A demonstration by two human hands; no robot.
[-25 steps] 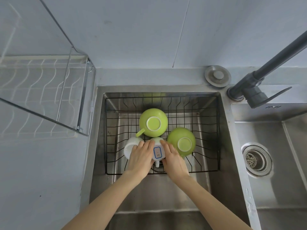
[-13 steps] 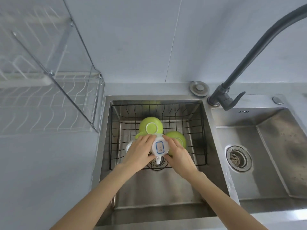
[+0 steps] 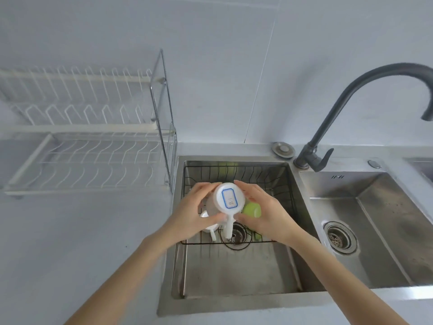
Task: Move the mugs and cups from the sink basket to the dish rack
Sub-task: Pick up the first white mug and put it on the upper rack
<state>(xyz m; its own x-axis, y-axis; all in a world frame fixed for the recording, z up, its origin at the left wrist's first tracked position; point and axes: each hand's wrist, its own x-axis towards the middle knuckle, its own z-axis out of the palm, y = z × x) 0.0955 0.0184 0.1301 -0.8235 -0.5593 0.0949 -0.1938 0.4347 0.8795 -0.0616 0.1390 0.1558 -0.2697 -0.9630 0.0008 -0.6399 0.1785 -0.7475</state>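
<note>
The white mug [image 3: 228, 200] is held bottom-up above the sink basket [image 3: 236, 171], its labelled base facing the camera and its handle pointing down toward the drain. The left hand [image 3: 194, 215] and right hand [image 3: 264, 213] each close their grip on opposite sides of the mug wall; neither holds the handle.

Risks judged from this position:

1. Slip. The mug may be wet, and the smooth wall is pinched from the sides only. If either hand relaxes, the mug drops onto the ware below.
2. Collision. A second white mug [image 3: 207, 222] and a green cup [image 3: 251, 208] lie in the basket just under the hands. A low sideways sweep could strike them.
3. Snagging. The downward handle could catch the basket's wire rim during the move left.
4. Rack contact. The dish rack [image 3: 93, 146] stands on the desk [image 3: 82, 231] left of the sink; its upright chrome frame lies in the transfer path and could knock the mug.
</note>
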